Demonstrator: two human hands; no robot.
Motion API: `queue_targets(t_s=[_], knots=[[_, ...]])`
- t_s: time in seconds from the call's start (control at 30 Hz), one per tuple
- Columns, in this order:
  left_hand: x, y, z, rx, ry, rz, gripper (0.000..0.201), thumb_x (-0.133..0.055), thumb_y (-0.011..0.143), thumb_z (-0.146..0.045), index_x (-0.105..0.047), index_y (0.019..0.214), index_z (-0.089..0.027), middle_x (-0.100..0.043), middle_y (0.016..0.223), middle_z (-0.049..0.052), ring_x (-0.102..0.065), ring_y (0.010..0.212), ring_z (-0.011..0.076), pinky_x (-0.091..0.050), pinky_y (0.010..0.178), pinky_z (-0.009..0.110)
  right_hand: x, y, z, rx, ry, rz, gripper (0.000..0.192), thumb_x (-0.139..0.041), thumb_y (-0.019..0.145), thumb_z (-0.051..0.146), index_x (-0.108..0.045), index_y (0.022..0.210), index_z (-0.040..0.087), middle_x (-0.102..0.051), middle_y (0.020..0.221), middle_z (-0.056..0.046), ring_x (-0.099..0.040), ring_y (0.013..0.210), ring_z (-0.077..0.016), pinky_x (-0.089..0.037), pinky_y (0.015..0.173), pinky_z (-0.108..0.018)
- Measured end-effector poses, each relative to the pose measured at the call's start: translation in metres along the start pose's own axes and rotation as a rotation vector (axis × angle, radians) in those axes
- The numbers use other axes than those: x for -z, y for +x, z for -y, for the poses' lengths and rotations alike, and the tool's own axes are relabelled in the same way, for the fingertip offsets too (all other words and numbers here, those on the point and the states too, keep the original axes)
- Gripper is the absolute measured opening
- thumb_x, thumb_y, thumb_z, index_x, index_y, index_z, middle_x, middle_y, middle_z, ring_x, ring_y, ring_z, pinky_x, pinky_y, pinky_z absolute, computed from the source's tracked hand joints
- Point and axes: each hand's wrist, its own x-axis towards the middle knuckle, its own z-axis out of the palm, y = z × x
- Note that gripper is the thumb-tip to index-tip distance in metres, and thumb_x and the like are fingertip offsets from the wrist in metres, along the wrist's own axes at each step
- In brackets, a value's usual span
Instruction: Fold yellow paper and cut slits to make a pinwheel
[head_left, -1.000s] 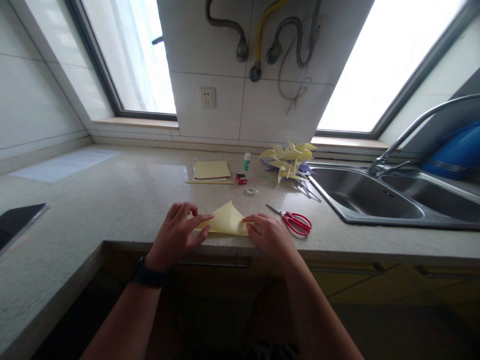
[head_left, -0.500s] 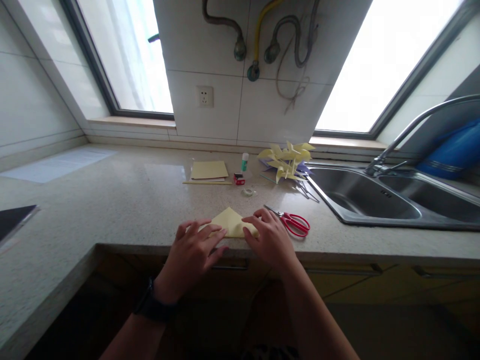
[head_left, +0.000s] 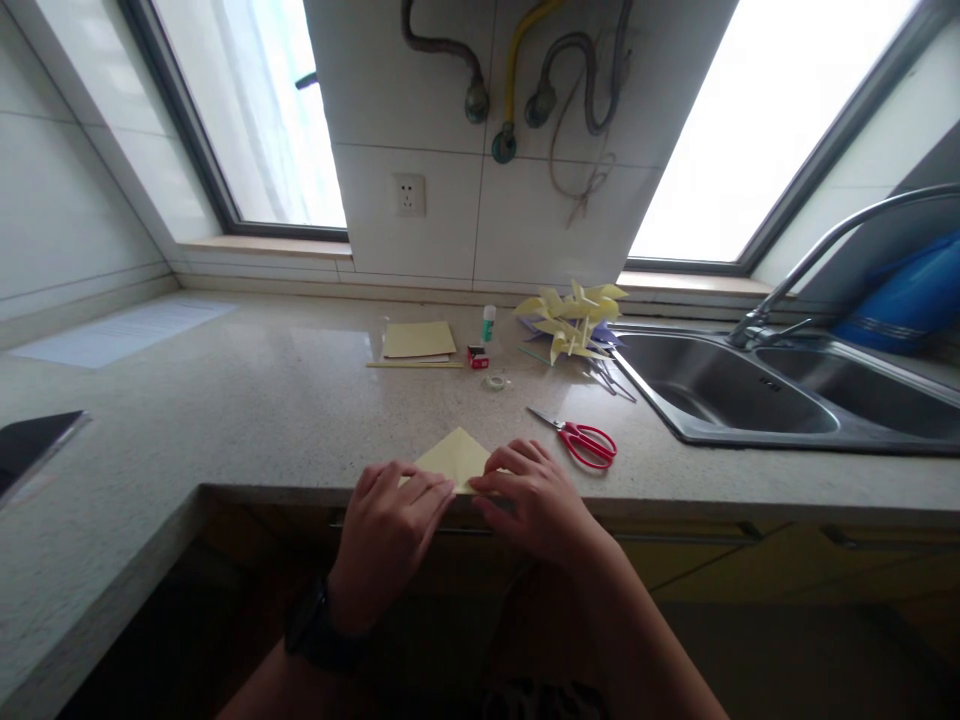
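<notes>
Closing in from either side over the last second, the left hand [head_left: 394,520] and right hand [head_left: 536,500] now nearly touch, fingers flat on the folded yellow paper [head_left: 455,458] at the counter's [head_left: 247,420] near edge, so its crease looks almost pressed.

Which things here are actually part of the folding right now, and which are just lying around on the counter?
In use: folded yellow paper, pressed by left hand and right hand.
Lying about: red scissors, glue stick, tape roll, paper stack, paper pinwheels.
</notes>
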Motion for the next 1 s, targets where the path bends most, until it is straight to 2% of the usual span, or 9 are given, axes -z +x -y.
queue_targets(t_s=[0.13,0.2,0.27,0.37,0.43,0.5,0.73,0.87,1.0], knots=[[0.014,0.005,0.01,-0.105,-0.043,0.018,0.019,-0.063,0.093,-0.013,-0.069,0.109,-0.02,-0.076,0.102,0.002,-0.06,0.096,0.0271,-0.038,0.084,0.042,0.018,-0.004,0.015,-0.033,0.189,0.038,0.016,-0.062,0.097,0.032,-0.075,0.101,0.024,-0.071,0.091,-0.004,-0.055,0.091,-0.022,-0.042,0.087,-0.041],[0.023,0.006,0.014,-0.137,-0.105,-0.011,0.023,-0.063,0.093,-0.01,-0.068,0.113,-0.019,-0.076,0.106,0.003,-0.06,0.098,0.0262,-0.039,0.084,0.041,0.031,-0.006,0.022,-0.037,0.392,0.037,0.015,-0.065,0.095,0.033,-0.073,0.102,0.023,-0.071,0.093,-0.004,-0.057,0.093,-0.0217,-0.044,0.085,-0.038],[0.033,0.007,0.014,-0.154,-0.165,-0.062,0.024,-0.061,0.094,-0.009,-0.067,0.115,-0.019,-0.075,0.106,0.003,-0.06,0.097,0.0245,-0.039,0.085,0.039,0.043,-0.009,0.028,0.021,0.63,0.066,0.022,-0.066,0.094,0.04,-0.072,0.108,0.024,-0.071,0.097,-0.004,-0.058,0.098,-0.0219,-0.046,0.087,-0.038],[0.045,0.007,0.009,-0.166,-0.224,-0.162,0.023,-0.062,0.095,-0.01,-0.067,0.115,-0.019,-0.076,0.105,0.003,-0.06,0.097,0.0223,-0.041,0.086,0.038,0.053,-0.012,0.038,-0.001,0.768,-0.049,0.02,-0.056,0.101,0.037,-0.07,0.11,0.026,-0.068,0.092,-0.003,-0.06,0.09,-0.0186,-0.047,0.082,-0.035],[0.051,0.006,0.004,-0.166,-0.264,-0.214,0.024,-0.064,0.093,-0.009,-0.067,0.115,-0.019,-0.076,0.104,0.003,-0.06,0.096,0.0209,-0.042,0.087,0.037,0.054,-0.014,0.045,-0.058,0.726,-0.149,0.014,-0.06,0.099,0.03,-0.069,0.109,0.027,-0.065,0.092,-0.001,-0.059,0.088,-0.0169,-0.047,0.079,-0.033],[0.055,0.005,-0.001,-0.169,-0.29,-0.243,0.027,-0.067,0.092,-0.007,-0.067,0.115,-0.019,-0.075,0.104,0.003,-0.06,0.098,0.0204,-0.043,0.088,0.036,0.052,-0.014,0.054,-0.099,0.656,-0.183,0.014,-0.065,0.095,0.025,-0.067,0.108,0.028,-0.064,0.096,-0.001,-0.059,0.091,-0.0164,-0.047,0.081,-0.033],[0.057,0.001,-0.02,-0.13,-0.408,-0.278,0.028,-0.066,0.091,-0.004,-0.067,0.114,-0.02,-0.074,0.101,0.003,-0.058,0.098,0.0197,-0.045,0.087,0.035,0.048,-0.015,0.075,-0.171,0.524,-0.133,0.028,-0.071,0.09,0.022,-0.062,0.116,0.029,-0.061,0.102,0.0,-0.059,0.092,-0.0164,-0.048,0.081,-0.032],[0.055,-0.002,-0.028,-0.053,-0.487,-0.263,0.023,-0.065,0.092,-0.005,-0.066,0.108,-0.021,-0.073,0.096,0.001,-0.059,0.094,0.0185,-0.046,0.083,0.034,0.049,-0.017,0.078,-0.154,0.442,-0.14,0.029,-0.071,0.09,0.029,-0.063,0.117,0.03,-0.059,0.105,-0.002,-0.057,0.099,-0.02,-0.048,0.086,-0.036],[0.054,-0.005,-0.032,0.022,-0.577,-0.24,0.017,-0.062,0.094,-0.008,-0.065,0.103,-0.022,-0.07,0.091,0.0,-0.06,0.088,0.0172,-0.047,0.079,0.033,0.055,-0.019,0.078,-0.107,0.421,-0.095,0.046,-0.076,0.083,0.045,-0.061,0.124,0.031,-0.06,0.12,-0.006,-0.052,0.114,-0.027,-0.045,0.099,-0.045]])
